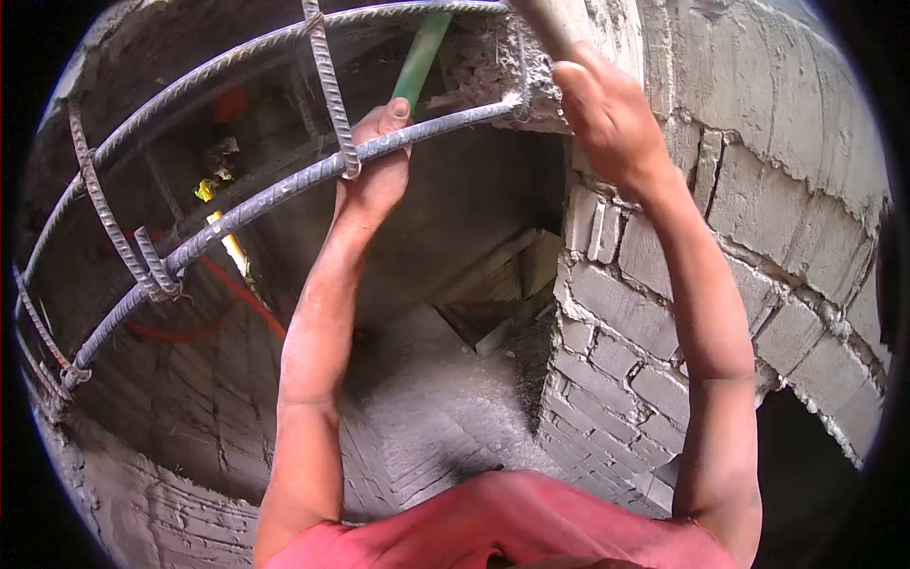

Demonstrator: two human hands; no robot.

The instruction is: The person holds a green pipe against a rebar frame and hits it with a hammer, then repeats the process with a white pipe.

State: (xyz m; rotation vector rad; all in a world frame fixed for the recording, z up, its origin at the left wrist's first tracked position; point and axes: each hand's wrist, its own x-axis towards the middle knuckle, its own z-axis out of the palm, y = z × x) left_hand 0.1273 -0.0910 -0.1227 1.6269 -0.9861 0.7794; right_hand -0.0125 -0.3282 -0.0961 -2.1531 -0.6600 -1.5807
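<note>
My left hand (379, 156) is closed round the lower part of a green rod (424, 59), beside and behind the steel rebar (275, 194). At the upper right my right hand (611, 114) grips a pale handle (550, 24) that runs out of the top of the view, so its far end is hidden. Between the two hands, broken rough concrete (502, 81) shows where the rebar ends meet it. The upper end of the green rod passes behind the upper bar and out of view.
A brick wall (635, 313) with open joints stands at the right. Curved rebar with tied cross bars spans the upper left. An orange cable (242, 292) and a yellow piece (227, 242) lie behind it. The dusty floor (427, 408) is far below.
</note>
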